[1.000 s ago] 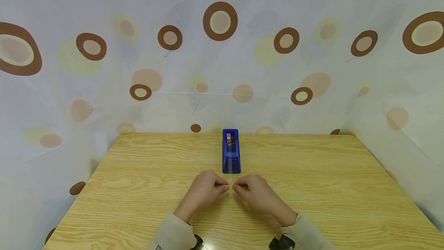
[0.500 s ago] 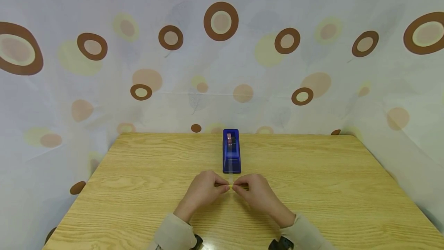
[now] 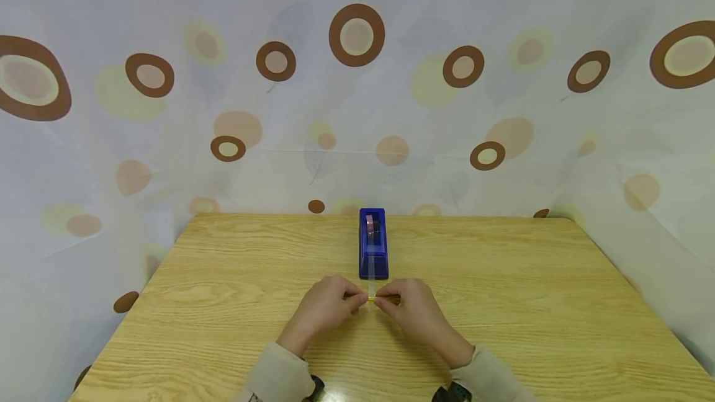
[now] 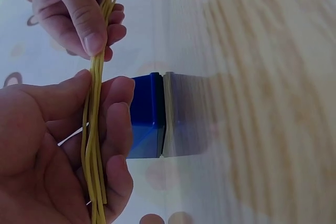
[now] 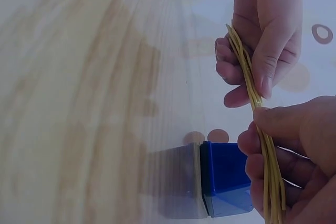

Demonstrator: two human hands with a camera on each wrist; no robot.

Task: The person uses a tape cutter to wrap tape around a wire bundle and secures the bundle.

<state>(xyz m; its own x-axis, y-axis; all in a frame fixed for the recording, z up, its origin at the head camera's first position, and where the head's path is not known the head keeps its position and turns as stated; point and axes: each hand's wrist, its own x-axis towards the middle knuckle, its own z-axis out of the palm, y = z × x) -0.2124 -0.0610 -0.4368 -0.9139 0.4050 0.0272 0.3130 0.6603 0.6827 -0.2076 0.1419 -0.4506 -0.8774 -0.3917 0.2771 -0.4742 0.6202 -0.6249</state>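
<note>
A thin bundle of yellow strands (image 4: 95, 150) stretches across both hands, in front of a blue tape dispenser (image 3: 373, 267). My left hand (image 3: 326, 304) pinches it between thumb and fingers, and the left wrist view shows strands lying along that palm. Close beside it, my right hand (image 3: 412, 308) pinches the same bundle, with its strands (image 5: 272, 171) running over the curled fingers. From the dispenser a clear strip of tape (image 3: 371, 286) runs toward me to the short stretch of bundle between the fingertips.
The dispenser holds a tape roll (image 3: 370, 226) and stands near the back of the wooden table (image 3: 240, 272). Behind it hangs a white cloth (image 3: 402, 185) patterned with brown and yellow circles. Dark straps (image 3: 454, 392) show at the cuffs.
The fingertips have drawn slightly apart, so more of the yellow bundle shows between them. Both hands keep their pinch, and the dispenser stays in place.
</note>
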